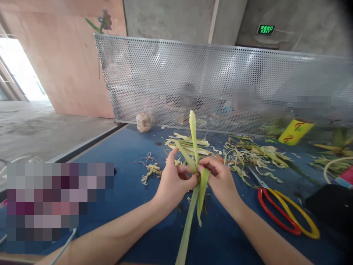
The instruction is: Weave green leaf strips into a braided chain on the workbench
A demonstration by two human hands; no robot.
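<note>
Right now you are holding a bundle of long green leaf strips over the blue desk (132,154), and everything turns on how those strips run through your two hands. Starting on the left, your left hand (172,184) is closing its grip on the strips from the left side, thumb pressing across toward the middle, fingers curling behind. The strips (193,147) are crossing right where the two hands meet: one blade is standing almost upright, its tip rising well above your knuckles, while the longest one is trailing down and slightly left toward you, so the long axis is lying nearly straight away from your body. A shorter folded piece is hanging just below the crossing. Moving right, your right hand (220,180) is pinching the same crossing from the other side, fingertips touching the leaf and nearly touching your left thumb. Both hands are sitting equally close to the crossing, neither one leading. Farther right, a heap of trimmings (248,154) is lying on the desk behind your hands, well apart from them, and the scissors (281,209) with red and yellow handles are resting beside your right forearm, not touching it, blades pointing back toward the heap.
</note>
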